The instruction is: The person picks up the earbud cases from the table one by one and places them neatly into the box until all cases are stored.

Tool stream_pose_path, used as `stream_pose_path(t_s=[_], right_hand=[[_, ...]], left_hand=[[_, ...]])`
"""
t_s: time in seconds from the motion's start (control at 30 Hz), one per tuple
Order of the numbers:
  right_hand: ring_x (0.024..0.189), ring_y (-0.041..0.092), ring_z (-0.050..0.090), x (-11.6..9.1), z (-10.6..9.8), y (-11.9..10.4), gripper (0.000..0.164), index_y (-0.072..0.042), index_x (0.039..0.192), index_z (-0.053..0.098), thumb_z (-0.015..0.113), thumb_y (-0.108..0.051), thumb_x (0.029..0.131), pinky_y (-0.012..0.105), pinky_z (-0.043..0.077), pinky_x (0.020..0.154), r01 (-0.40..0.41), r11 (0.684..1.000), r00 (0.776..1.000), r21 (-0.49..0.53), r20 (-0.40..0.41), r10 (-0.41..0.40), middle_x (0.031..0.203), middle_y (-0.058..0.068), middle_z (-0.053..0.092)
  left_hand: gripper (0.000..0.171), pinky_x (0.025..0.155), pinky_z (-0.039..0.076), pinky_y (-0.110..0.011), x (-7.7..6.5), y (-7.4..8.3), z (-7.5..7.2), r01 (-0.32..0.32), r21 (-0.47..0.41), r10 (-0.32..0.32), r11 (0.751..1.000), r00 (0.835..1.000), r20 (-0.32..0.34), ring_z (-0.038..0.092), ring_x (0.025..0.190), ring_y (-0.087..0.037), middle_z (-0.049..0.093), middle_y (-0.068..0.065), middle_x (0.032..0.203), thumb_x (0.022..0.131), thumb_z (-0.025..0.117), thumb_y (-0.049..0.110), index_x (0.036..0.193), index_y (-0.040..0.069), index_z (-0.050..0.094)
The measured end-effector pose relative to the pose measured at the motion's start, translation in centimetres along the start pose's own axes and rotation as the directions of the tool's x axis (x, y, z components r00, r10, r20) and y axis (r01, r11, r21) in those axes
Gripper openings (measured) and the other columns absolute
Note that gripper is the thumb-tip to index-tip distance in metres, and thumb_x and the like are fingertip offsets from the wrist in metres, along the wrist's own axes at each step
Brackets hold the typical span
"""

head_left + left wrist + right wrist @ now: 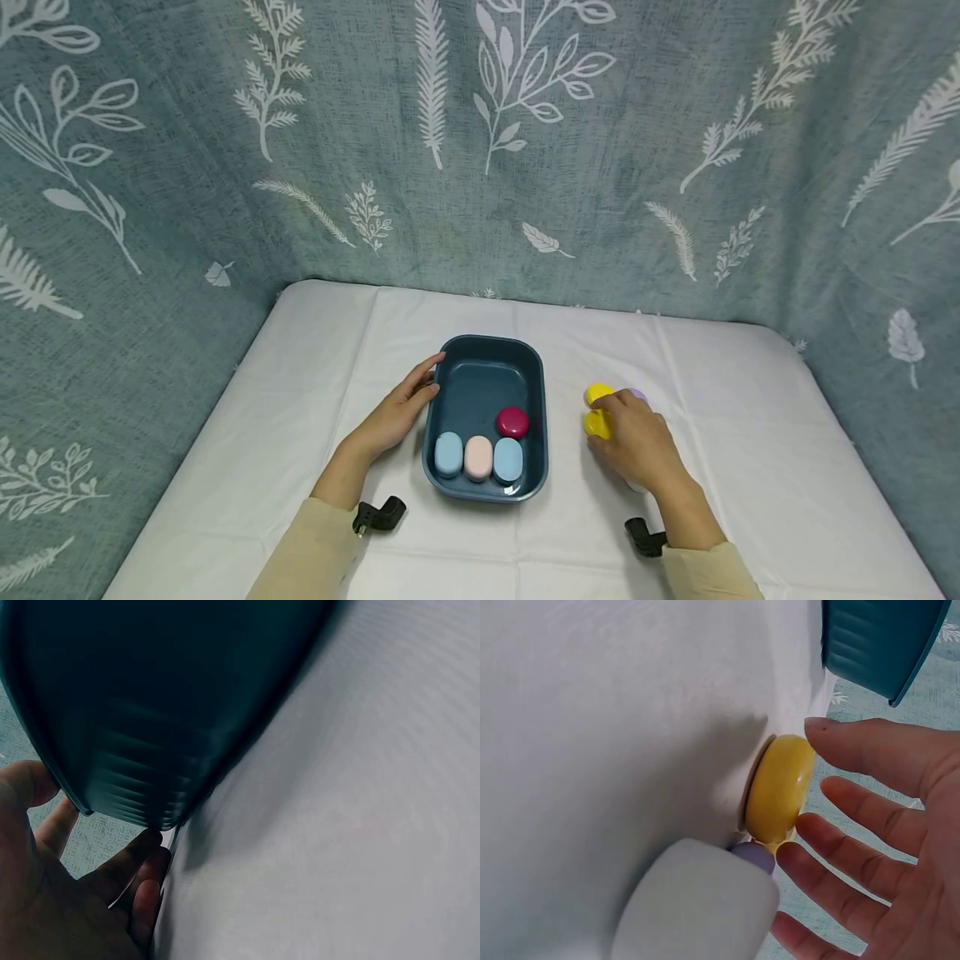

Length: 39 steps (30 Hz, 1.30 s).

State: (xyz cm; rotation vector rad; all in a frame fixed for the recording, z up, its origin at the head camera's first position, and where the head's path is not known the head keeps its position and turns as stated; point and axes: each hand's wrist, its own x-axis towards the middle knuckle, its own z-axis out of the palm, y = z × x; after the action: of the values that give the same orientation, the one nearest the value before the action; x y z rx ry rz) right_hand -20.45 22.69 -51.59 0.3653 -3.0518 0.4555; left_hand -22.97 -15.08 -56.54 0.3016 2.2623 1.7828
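L. hand point(393, 417), fingers loosely extended, rests against a dark-blue, glossy, rounded-rectangular tray point(480, 383). R. hand point(636, 433), relaxed w/ fingers spread, hovers about a glossy yellow round piece point(597, 425) (firm contact: can't tell). Nr. that grip: a pale, smooth, rounded block point(697, 907) & a purple round piece point(755, 856).

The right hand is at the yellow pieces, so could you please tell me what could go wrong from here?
The right hand might nudge the purple piece or the white piece, since both lie close to the nearer yellow piece.
The left hand touches the tray at its side; a push there could shift it, and the red piece inside might slide.
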Motion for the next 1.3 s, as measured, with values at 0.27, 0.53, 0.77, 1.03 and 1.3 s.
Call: stream_pose_path(t_s=[0.27,0.53,0.77,1.03,1.3], right_hand=[[0.107,0.031,0.061,0.1,0.4,0.3,0.041,-0.006,0.121,0.070,0.085,-0.017,0.084,0.053,0.048,0.082,-0.013,1.000,1.000,-0.014,0.024,0.013,0.118,0.014,0.064],[0.105,0.033,0.062,0.4,0.5,-0.1,0.038,-0.009,0.119,0.071,0.085,-0.018,0.085,0.048,0.044,0.080,-0.033,0.999,0.998,-0.040,0.052,0.035,0.118,0.015,0.068],[0.094,0.029,0.062,0.3,0.5,-0.2,0.037,-0.010,0.118,0.073,0.086,-0.019,0.085,0.041,0.039,0.076,-0.025,0.999,0.997,-0.034,0.076,0.028,0.111,0.010,0.074],[0.098,0.030,0.064,0.0,0.5,-0.4,0.039,-0.012,0.121,0.073,0.086,-0.021,0.085,0.046,0.044,0.078,0.003,1.000,0.998,-0.028,0.055,-0.001,0.116,0.010,0.075],[0.105,0.034,0.068,0.4,-0.4,-1.4,0.039,-0.011,0.123,0.073,0.085,-0.021,0.087,0.055,0.053,0.084,0.023,1.000,1.000,-0.004,0.017,-0.023,0.126,0.015,0.073]], left_hand=[[0.052,0.127,0.023,-0.060,0.1,0.0,0.0,-0.007,-0.004,0.008,1.000,1.000,0.008,0.035,0.154,-0.035,0.037,-0.016,0.164,0.112,0.045,0.035,0.161,0.045,0.030],[0.051,0.127,0.023,-0.060,0.2,0.0,0.0,-0.009,0.003,0.009,1.000,1.000,0.002,0.034,0.154,-0.035,0.036,-0.016,0.165,0.112,0.045,0.035,0.160,0.045,0.031],[0.052,0.126,0.022,-0.062,0.1,-0.1,0.1,-0.007,0.011,0.007,1.000,1.000,-0.004,0.034,0.154,-0.036,0.036,-0.016,0.165,0.112,0.045,0.034,0.160,0.045,0.030],[0.050,0.127,0.024,-0.059,0.0,-0.1,0.1,0.000,0.003,0.000,1.000,1.000,-0.004,0.037,0.153,-0.032,0.039,-0.012,0.163,0.112,0.046,0.037,0.158,0.052,0.031],[0.050,0.127,0.023,-0.059,0.0,-0.2,0.1,-0.006,-0.003,0.006,1.000,1.000,0.000,0.035,0.154,-0.032,0.037,-0.013,0.164,0.112,0.046,0.038,0.157,0.052,0.031]])
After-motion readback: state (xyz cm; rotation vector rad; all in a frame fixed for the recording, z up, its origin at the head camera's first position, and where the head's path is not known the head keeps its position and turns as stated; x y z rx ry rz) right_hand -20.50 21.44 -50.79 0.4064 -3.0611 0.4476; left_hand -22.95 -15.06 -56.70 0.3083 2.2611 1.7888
